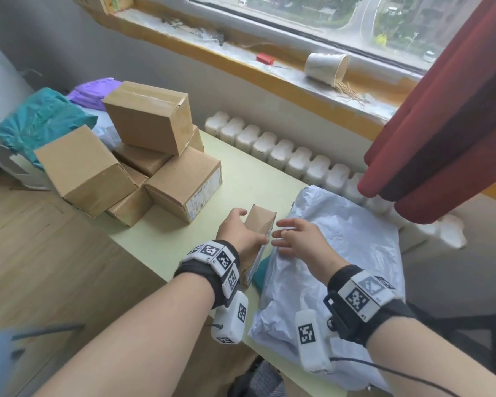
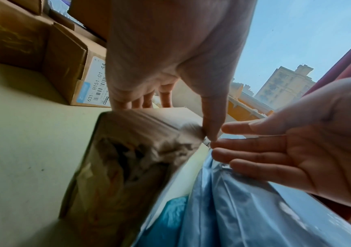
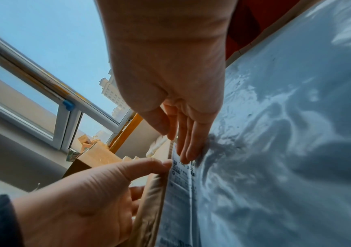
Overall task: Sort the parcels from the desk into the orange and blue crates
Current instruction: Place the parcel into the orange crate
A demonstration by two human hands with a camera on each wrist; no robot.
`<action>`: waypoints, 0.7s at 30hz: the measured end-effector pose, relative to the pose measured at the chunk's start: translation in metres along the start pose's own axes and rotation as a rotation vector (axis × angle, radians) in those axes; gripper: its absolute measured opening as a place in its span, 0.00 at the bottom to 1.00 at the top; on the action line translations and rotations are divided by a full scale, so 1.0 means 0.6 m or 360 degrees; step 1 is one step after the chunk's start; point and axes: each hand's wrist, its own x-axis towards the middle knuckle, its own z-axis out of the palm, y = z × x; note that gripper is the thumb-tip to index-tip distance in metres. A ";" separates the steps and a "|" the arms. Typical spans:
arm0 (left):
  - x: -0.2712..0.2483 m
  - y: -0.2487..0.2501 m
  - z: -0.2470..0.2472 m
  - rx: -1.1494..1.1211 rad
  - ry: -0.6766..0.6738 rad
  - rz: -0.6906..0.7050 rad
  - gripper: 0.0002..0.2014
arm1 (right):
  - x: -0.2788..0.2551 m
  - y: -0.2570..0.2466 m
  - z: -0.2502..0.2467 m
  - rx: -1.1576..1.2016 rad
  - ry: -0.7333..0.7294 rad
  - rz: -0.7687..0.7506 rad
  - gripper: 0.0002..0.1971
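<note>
A small brown cardboard box [image 1: 259,224] stands tilted on its edge on the pale green desk [image 1: 166,224]. My left hand [image 1: 251,226] grips it, thumb on the near corner and fingers over the far side. In the left wrist view the box [image 2: 138,150] shows a crumpled end under my left hand [image 2: 176,117]. My right hand [image 1: 281,236] is open with straight fingers beside the box's labelled face, lying on a large pale blue plastic mailer [image 1: 341,253]. In the right wrist view my right hand [image 3: 183,147] touches the box's white label [image 3: 180,183].
A pile of several cardboard boxes [image 1: 143,121] fills the desk's far left, with teal [image 1: 40,121] and purple [image 1: 95,90] bags behind. A teal parcel [image 1: 261,270] peeks out under the mailer. A radiator [image 1: 298,156], windowsill and red curtain [image 1: 441,124] lie beyond the desk.
</note>
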 end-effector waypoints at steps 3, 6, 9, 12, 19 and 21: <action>0.010 0.010 -0.006 0.0060 -0.0027 -0.0005 0.40 | 0.008 -0.015 -0.006 0.0028 -0.0007 -0.0012 0.13; 0.016 0.032 -0.022 0.0001 0.0013 0.0033 0.33 | 0.015 -0.033 -0.019 0.0075 0.0015 -0.0049 0.12; 0.023 0.062 -0.043 -0.0270 0.0034 0.0054 0.26 | 0.026 -0.050 -0.038 0.0170 0.0106 -0.0099 0.11; 0.026 0.100 -0.067 -0.0692 -0.0065 0.0077 0.22 | 0.029 -0.069 -0.055 0.0296 0.0192 -0.0165 0.10; 0.004 0.160 -0.085 -0.1131 -0.0322 0.0196 0.19 | 0.009 -0.111 -0.077 0.0536 0.0073 -0.0196 0.17; -0.002 0.172 -0.082 -0.1154 -0.0368 0.0211 0.23 | -0.001 -0.121 -0.084 0.0563 -0.0009 -0.0228 0.16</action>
